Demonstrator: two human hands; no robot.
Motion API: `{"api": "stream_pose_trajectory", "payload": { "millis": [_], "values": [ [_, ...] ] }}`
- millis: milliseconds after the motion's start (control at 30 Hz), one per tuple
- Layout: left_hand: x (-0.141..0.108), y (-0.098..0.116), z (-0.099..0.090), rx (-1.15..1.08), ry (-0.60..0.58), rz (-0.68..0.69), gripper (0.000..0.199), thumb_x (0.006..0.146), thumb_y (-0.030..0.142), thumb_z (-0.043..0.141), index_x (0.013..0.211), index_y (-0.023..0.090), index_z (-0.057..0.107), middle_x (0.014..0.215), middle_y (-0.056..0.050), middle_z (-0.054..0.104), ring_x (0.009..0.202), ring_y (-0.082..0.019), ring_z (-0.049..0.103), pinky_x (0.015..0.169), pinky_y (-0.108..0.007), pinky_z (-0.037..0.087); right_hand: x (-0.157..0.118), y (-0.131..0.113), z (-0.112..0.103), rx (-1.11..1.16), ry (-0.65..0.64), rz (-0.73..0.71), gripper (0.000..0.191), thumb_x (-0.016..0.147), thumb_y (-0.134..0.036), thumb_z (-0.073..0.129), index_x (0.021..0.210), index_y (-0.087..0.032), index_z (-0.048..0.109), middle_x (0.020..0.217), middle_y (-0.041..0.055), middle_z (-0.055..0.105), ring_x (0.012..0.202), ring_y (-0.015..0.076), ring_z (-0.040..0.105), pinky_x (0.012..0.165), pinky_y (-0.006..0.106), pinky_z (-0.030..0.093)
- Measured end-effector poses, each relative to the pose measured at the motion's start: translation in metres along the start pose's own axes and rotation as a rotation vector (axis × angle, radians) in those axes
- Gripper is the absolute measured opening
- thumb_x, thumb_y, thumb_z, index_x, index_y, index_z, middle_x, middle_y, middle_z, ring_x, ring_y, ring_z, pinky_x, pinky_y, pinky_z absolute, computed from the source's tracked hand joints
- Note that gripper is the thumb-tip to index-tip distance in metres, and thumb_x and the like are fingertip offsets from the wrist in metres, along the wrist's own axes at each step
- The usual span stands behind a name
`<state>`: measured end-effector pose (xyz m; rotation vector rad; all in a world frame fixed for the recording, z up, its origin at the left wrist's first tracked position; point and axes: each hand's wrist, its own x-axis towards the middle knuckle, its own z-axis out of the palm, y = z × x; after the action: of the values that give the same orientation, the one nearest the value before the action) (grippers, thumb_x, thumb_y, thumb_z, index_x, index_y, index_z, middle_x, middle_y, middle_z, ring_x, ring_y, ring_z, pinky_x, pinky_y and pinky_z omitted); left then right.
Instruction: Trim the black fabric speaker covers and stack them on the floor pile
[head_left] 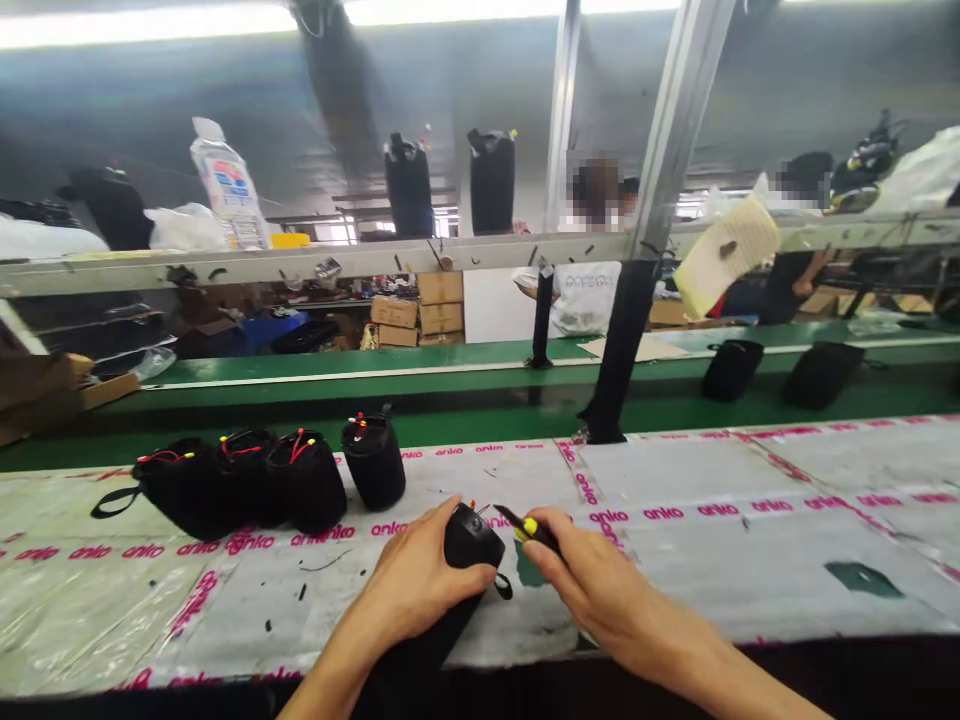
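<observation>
My left hand (420,570) is closed round a black cylindrical case (474,540) near the table's front edge. The case is tilted, with a small loop on its right side and a bit of red wire at its top. Just to the right, my right hand (592,560) grips a black and yellow cutter (531,528). Its dark tip points up and left, a little apart from the case. Farther left stand several black cases with red wires on top, among them a separate upright one (375,462) and one with a strap loop (187,490).
A green conveyor (465,400) runs behind the table (697,550), carrying two black cases (733,370) at the right. Above it, a metal shelf (360,256) holds a bottle (229,190) and more cases. A black-wrapped post (619,350) stands at the table's back edge.
</observation>
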<state>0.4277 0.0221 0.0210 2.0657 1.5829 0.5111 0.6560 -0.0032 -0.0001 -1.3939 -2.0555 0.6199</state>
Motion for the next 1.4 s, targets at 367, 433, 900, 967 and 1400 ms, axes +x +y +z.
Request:
{"api": "stream_pose_trajectory", "payload": {
  "millis": [367, 433, 900, 967, 1400],
  "values": [
    [0.018, 0.012, 0.012, 0.331, -0.187, -0.066, 0.063, 0.076, 0.047, 0.06, 0.134, 0.022, 0.053, 0.128, -0.011, 0.065, 0.118, -0.032, 0.06, 0.096, -0.039, 0.044, -0.024, 0.014, 0.051, -0.277, -0.031, 0.023, 0.02, 0.105, -0.029, 0.032, 0.112, -0.019, 0.047, 0.085, 0.0051, 0.068, 0.073, 0.0228, 0.067, 0.06, 0.031, 0.033],
    [0.017, 0.014, 0.012, 0.355, -0.181, -0.087, 0.058, 0.076, 0.045, 0.06, 0.129, 0.023, 0.056, 0.125, -0.011, 0.067, 0.116, -0.032, 0.062, 0.093, -0.038, 0.045, -0.02, 0.012, 0.053, -0.291, -0.054, 0.011, 0.02, 0.105, -0.029, 0.03, 0.107, -0.019, 0.048, 0.082, 0.0039, 0.068, 0.069, 0.0224, 0.066, 0.056, 0.032, 0.028],
    [0.016, 0.016, 0.018, 0.431, -0.164, -0.119, 0.059, 0.077, 0.048, 0.057, 0.129, 0.021, 0.053, 0.121, -0.014, 0.067, 0.11, -0.036, 0.063, 0.087, -0.041, 0.046, -0.016, 0.009, 0.058, -0.394, -0.058, 0.004, 0.014, 0.104, -0.029, 0.036, 0.099, -0.021, 0.045, 0.07, -0.0003, 0.064, 0.055, 0.0198, 0.062, 0.048, 0.033, 0.015],
    [0.016, 0.016, 0.019, 0.437, -0.16, -0.11, 0.061, 0.077, 0.048, 0.056, 0.131, 0.02, 0.052, 0.121, -0.015, 0.067, 0.11, -0.035, 0.064, 0.087, -0.041, 0.046, -0.017, 0.008, 0.058, -0.417, -0.04, 0.009, 0.011, 0.104, -0.029, 0.039, 0.099, -0.021, 0.045, 0.069, -0.0008, 0.063, 0.054, 0.0201, 0.062, 0.048, 0.033, 0.015],
    [0.015, 0.015, 0.025, 0.496, -0.15, -0.097, 0.063, 0.079, 0.049, 0.055, 0.133, 0.018, 0.048, 0.117, -0.015, 0.067, 0.101, -0.036, 0.066, 0.08, -0.04, 0.045, -0.022, -0.001, 0.054, -0.567, -0.07, -0.013, 0.014, 0.105, -0.029, 0.031, 0.099, -0.022, 0.041, 0.071, 0.0011, 0.063, 0.055, 0.0212, 0.061, 0.049, 0.032, 0.021]
  ]
}}
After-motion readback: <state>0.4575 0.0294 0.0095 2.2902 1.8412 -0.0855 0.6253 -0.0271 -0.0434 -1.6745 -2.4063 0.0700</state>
